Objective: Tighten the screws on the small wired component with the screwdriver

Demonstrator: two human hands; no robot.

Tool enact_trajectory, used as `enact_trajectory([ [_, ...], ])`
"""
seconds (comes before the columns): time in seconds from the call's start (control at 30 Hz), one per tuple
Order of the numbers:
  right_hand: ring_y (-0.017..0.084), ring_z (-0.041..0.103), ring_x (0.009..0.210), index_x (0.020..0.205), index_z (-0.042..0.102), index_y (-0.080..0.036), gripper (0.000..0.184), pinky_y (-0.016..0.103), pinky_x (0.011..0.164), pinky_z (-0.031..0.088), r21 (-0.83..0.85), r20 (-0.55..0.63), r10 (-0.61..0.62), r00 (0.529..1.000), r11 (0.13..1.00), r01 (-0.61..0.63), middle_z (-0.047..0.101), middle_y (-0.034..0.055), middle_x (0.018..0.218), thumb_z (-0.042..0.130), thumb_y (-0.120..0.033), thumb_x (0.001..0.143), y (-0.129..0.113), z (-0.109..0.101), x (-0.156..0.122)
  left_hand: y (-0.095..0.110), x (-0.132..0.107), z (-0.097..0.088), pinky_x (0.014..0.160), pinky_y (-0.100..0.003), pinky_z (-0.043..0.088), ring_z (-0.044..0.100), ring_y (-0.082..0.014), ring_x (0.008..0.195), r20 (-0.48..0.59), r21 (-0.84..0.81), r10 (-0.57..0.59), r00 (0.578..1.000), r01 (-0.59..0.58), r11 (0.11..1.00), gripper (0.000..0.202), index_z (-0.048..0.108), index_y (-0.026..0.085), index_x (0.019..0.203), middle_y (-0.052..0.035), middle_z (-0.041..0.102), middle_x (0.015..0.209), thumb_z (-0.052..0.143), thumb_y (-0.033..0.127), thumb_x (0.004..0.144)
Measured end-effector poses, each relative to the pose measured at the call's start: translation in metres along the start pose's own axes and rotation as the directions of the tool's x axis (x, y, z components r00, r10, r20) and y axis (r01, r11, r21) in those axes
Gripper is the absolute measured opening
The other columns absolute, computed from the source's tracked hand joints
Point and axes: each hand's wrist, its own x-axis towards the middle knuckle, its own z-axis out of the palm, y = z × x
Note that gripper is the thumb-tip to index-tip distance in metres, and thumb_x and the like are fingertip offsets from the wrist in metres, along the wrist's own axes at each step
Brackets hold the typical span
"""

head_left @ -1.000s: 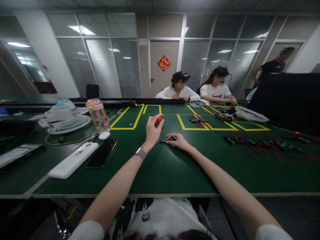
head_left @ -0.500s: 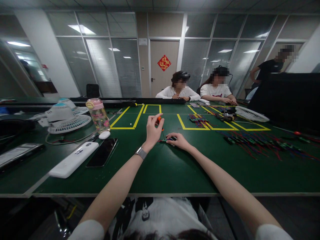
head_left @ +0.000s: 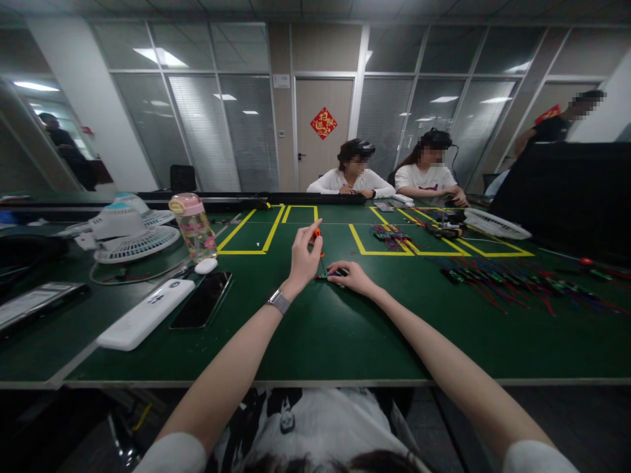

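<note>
My left hand is raised over the green table, fingers pinched round the orange handle of a small screwdriver that points down. My right hand lies on the table just right of it, fingers pressed on a small dark part with coloured wires. The screwdriver's thin shaft reaches down toward that part. A metal watch band sits on my left wrist.
At left lie a white power bank, a dark phone, a white mouse, a pink-lidded bottle and small fans. Bundles of wired parts spread at right. Two people sit across the table; yellow tape marks boxes.
My hands have hardly moved; the left hand's fingers shifted slightly on the screwdriver handle. A person at the far right has stepped further right.
</note>
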Motion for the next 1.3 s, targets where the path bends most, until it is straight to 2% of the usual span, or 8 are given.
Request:
enact_trajectory([
  [0.1, 0.022, 0.065, 0.097, 0.083, 0.073, -0.018, 0.014, 0.037, 0.093, 0.046, -0.006, 0.000, -0.001, 1.000, 1.000, 0.001, 0.071, 0.0072, 0.103, 0.072, -0.026, 0.072, 0.0007, 0.0001, 0.0003, -0.0027, 0.0001, 0.0016, 0.074, -0.025, 0.048, 0.057, -0.0126, 0.083, 0.014, -0.022, 0.010, 1.000, -0.009, 1.000, 0.036, 0.053, 0.025, 0.128, -0.0047, 0.059, 0.101, 0.046, 0.023, 0.092],
  [0.23, 0.022, 0.066, 0.097, 0.083, 0.073, -0.018, 0.014, 0.036, 0.093, 0.046, -0.005, 0.002, -0.012, 1.000, 1.000, 0.012, 0.071, 0.0073, 0.102, 0.071, -0.026, 0.072, 0.0024, 0.0005, 0.0005, -0.0029, -0.0001, 0.0015, 0.073, -0.024, 0.048, 0.055, -0.0128, 0.080, 0.000, 0.022, 0.049, 0.999, -0.049, 0.999, 0.031, 0.060, 0.024, 0.117, -0.0030, 0.058, 0.093, 0.057, 0.028, 0.087],
  [0.47, 0.021, 0.066, 0.097, 0.083, 0.073, -0.018, 0.014, 0.036, 0.093, 0.046, 0.005, -0.003, -0.007, 1.000, 1.000, 0.007, 0.071, 0.0077, 0.102, 0.072, -0.026, 0.072, 0.0028, 0.0012, 0.0006, -0.0004, 0.0001, 0.0009, 0.077, -0.025, 0.047, 0.056, -0.0134, 0.088, -0.013, -0.020, 0.002, 1.000, -0.002, 1.000, 0.035, 0.054, 0.025, 0.125, -0.0049, 0.058, 0.103, 0.043, 0.019, 0.093],
  [0.67, 0.022, 0.065, 0.099, 0.082, 0.073, -0.018, 0.013, 0.037, 0.094, 0.045, 0.003, -0.004, 0.002, 1.000, 1.000, -0.002, 0.071, 0.0079, 0.102, 0.072, -0.026, 0.071, 0.0014, 0.0008, 0.0004, -0.0039, 0.0004, -0.0006, 0.074, -0.026, 0.048, 0.054, -0.0132, 0.079, -0.086, 0.052, 0.007, 0.996, -0.002, 0.999, 0.027, 0.063, 0.023, 0.112, -0.0037, 0.055, 0.092, 0.058, 0.027, 0.086],
  [0.87, 0.022, 0.065, 0.098, 0.083, 0.073, -0.019, 0.014, 0.037, 0.094, 0.046, -0.004, -0.003, -0.009, 1.000, 1.000, 0.009, 0.071, 0.0076, 0.102, 0.072, -0.027, 0.072, 0.0039, 0.0012, 0.0008, -0.0051, 0.0011, 0.0010, 0.078, -0.025, 0.048, 0.056, -0.0131, 0.088, -0.022, -0.043, -0.023, 0.999, 0.023, 0.999, 0.036, 0.053, 0.026, 0.127, -0.0051, 0.057, 0.103, 0.045, 0.021, 0.092],
  [1.07, 0.022, 0.065, 0.098, 0.083, 0.073, -0.018, 0.014, 0.037, 0.094, 0.046, 0.003, -0.002, -0.005, 1.000, 1.000, 0.005, 0.071, 0.0077, 0.102, 0.072, -0.026, 0.072, 0.0031, 0.0010, 0.0005, -0.0015, 0.0011, -0.0009, 0.074, -0.026, 0.047, 0.054, -0.0138, 0.080, -0.070, 0.061, 0.001, 0.998, 0.003, 0.998, 0.028, 0.063, 0.024, 0.112, -0.0030, 0.055, 0.090, 0.060, 0.025, 0.085],
  [1.3, 0.022, 0.065, 0.099, 0.083, 0.073, -0.019, 0.013, 0.037, 0.095, 0.045, -0.006, -0.004, -0.003, 1.000, 1.000, 0.003, 0.071, 0.0072, 0.102, 0.071, -0.026, 0.072, 0.0007, 0.0004, 0.0002, -0.0069, 0.0010, 0.0021, 0.078, -0.025, 0.047, 0.056, -0.0128, 0.085, -0.022, -0.028, -0.027, 0.999, 0.027, 0.999, 0.037, 0.052, 0.025, 0.128, -0.0042, 0.057, 0.099, 0.041, 0.019, 0.093],
])
